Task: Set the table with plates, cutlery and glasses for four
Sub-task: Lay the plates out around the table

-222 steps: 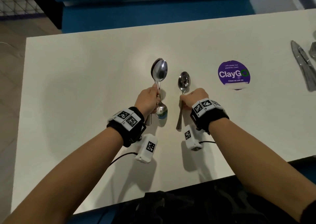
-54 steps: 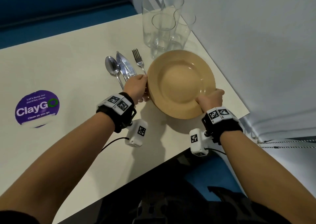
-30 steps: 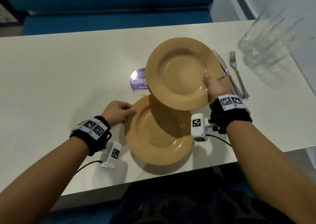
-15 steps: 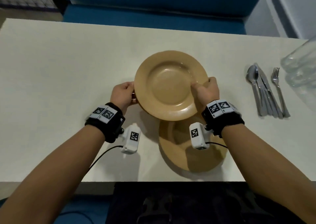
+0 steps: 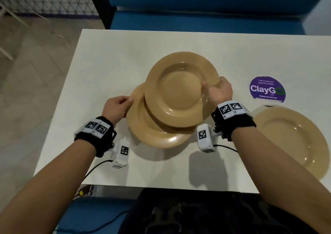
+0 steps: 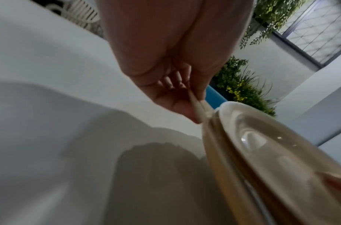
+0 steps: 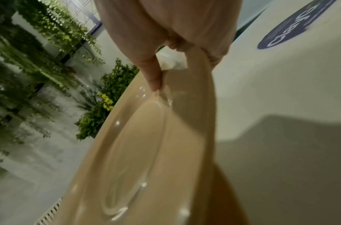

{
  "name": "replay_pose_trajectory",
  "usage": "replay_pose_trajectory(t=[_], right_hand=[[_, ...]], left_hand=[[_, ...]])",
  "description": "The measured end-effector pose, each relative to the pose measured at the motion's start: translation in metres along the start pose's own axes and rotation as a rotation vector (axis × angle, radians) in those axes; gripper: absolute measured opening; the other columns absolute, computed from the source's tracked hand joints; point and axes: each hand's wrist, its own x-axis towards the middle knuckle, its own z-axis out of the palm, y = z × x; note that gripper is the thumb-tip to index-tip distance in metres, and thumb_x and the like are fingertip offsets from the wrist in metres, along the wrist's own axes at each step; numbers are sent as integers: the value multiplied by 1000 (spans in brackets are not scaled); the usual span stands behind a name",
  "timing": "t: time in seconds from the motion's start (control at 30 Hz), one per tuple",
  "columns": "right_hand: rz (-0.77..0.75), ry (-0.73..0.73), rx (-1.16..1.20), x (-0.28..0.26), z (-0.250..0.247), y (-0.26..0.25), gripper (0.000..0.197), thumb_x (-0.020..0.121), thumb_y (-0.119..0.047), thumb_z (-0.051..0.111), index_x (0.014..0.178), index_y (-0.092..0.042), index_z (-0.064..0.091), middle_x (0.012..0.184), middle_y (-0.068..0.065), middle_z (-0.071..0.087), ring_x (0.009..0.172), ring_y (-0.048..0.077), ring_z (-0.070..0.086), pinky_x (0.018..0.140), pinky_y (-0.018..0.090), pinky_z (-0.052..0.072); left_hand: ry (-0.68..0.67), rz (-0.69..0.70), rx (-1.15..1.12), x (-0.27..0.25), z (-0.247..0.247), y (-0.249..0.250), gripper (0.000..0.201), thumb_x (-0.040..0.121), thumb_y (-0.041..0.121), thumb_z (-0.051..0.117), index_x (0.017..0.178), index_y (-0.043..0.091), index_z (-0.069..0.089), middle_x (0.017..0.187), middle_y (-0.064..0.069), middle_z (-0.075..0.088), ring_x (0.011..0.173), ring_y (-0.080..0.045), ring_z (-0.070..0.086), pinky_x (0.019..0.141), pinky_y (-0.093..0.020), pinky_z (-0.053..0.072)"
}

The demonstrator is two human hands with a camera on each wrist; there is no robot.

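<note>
At the near edge of the white table [image 5: 114,58], on the right side, one tan plate [image 5: 293,140] lies flat, and its right part is cut by the picture border. The two forearms reach over the near edge, each with a black wrist band and a small white camera box with a black cable. A little further, in front of the person, there are two more tan plates. The lower plate [image 5: 154,133] is partly covered by the upper plate [image 5: 180,88], which is shifted away and to the right of it. The left hand [image 5: 116,106] pinches the left rim of the lower plate; in the left wrist view the thumb and fingers [image 6: 187,109] close on the thin edge of this plate, and the shadow below suggests that it is lifted a little from the table, but I cannot tell this for sure. The right hand [image 5: 217,90] grips the right rim of the upper plate, with the thumb on the top face and the other fingers under the rim; the right wrist view shows the thumb [image 7: 152,76] pressed on the shiny inner slope of the plate. To the right of this hand, a round purple sticker [image 5: 266,88] with the word ClayGo sits on the table surface. Beyond the far edge of the table stands a blue bench [image 5: 197,19], and at the far left there is a tiled floor [image 5: 26,72] with a wire grid fence behind it.
</note>
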Motion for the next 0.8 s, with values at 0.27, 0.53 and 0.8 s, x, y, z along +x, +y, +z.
replay_pose_trajectory(t=[0.27,0.53,0.8], right_hand=[[35,-44,37,-25,39,3,34,83,-27,65,107,-5,58,109,12,65,100,30,62,88,34,49],[47,-4,111,-23,43,-5,40,81,-28,67,113,-5,57,112,11,66,103,30,63,96,40,49],[69,28,116,2,11,2,36,83,-33,65,109,-9,60,104,6,66,97,27,63,92,37,50]], left_hand=[[-42,7,392,7,-67,-36,32,94,31,55,119,14,65,115,-7,67,110,-24,59,100,-40,45],[93,212,535,14,-44,4,28,94,33,52,116,20,66,103,-2,70,95,-20,65,91,-30,49],[-77,20,-151,30,38,66,23,100,21,44,102,9,63,72,-4,58,63,-15,55,60,-28,54]])
